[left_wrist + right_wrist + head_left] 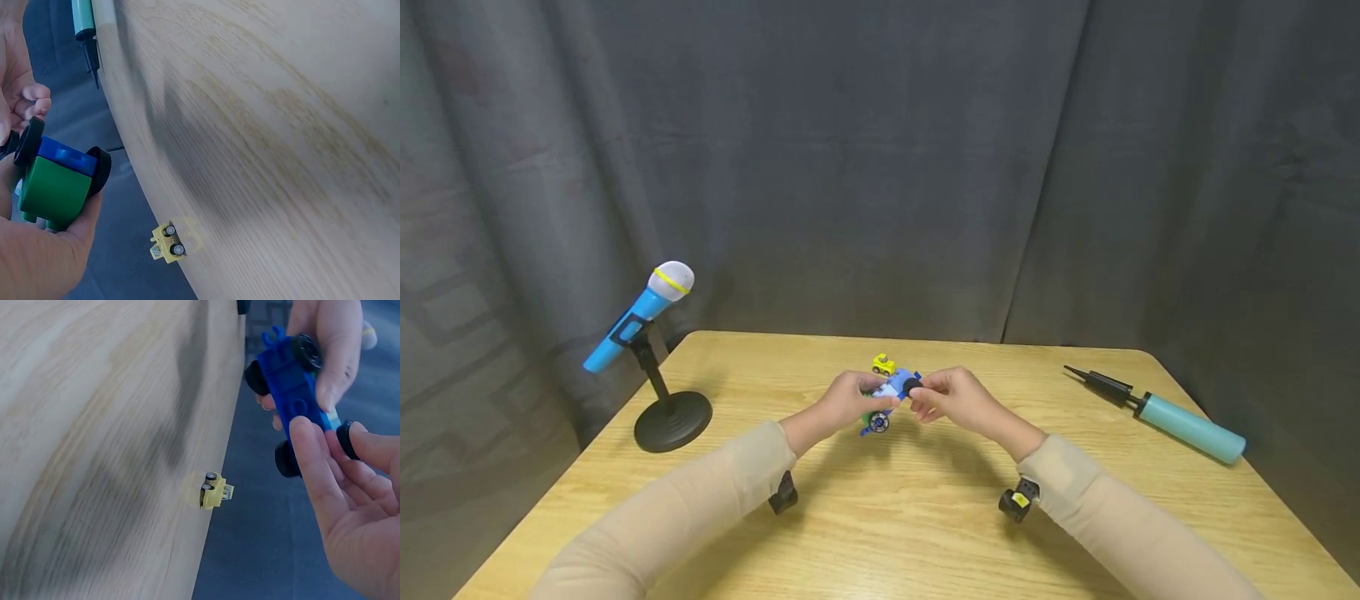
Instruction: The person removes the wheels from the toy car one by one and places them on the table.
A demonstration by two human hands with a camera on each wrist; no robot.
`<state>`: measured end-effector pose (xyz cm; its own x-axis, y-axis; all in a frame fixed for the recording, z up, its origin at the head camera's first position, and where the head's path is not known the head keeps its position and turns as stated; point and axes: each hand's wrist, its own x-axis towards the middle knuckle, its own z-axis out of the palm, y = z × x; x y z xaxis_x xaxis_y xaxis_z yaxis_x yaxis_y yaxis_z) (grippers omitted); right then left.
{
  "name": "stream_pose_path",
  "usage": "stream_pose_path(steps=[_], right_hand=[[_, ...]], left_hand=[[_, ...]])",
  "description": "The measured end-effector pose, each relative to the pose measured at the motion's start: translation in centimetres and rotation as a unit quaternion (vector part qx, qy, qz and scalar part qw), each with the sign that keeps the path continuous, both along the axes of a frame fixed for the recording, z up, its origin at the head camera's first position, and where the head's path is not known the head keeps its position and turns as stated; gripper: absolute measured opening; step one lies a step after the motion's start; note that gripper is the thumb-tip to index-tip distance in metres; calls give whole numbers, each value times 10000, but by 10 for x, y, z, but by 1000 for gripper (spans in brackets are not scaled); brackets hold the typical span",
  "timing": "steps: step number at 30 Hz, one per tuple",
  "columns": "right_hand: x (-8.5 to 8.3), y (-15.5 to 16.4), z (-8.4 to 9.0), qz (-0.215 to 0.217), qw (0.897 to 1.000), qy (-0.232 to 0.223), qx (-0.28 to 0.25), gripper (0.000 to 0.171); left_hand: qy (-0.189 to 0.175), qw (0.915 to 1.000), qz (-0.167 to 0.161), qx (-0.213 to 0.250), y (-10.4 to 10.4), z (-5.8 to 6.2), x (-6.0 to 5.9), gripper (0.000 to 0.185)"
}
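A toy car of building blocks (893,385), with a blue base and black wheels, is held up over the table between both hands. My left hand (842,402) grips its body, where a green block (55,190) shows in the left wrist view. My right hand (957,395) pinches a black wheel (346,440) at the car's side, thumb on the wheel's face. One finger of that hand lies along the underside of the blue base (284,384). Behind the car, on the table, stands a small yellow toy car (883,364).
On the left of the wooden table (880,533) stands a blue toy microphone (636,321) on a black round-based stand (673,422). A teal and black hand pump (1187,427) lies at the right. Dark curtains (850,167) hang behind the table's far edge.
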<state>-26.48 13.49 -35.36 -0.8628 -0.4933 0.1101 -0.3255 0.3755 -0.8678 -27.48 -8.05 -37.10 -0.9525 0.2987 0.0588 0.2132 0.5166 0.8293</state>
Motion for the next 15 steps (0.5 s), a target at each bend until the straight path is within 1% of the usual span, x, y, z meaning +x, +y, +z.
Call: stream_pose_path(steps=[3, 6, 10, 15], right_hand=[[-2, 4, 3, 156, 9996, -217, -116, 30], [-5, 8, 6, 219, 9990, -301, -234, 31], [-9, 11, 7, 113, 9988, -407, -250, 30], [-11, 13, 2, -136, 9960, -781, -402, 27]], left_hand=[[-41, 9999, 132, 32, -1, 0, 0, 46], [-106, 9996, 231, 104, -2, -1, -2, 48], [-221, 9990, 327, 232, -6, 0, -4, 49], [-468, 9970, 511, 356, -9, 2, -8, 52]])
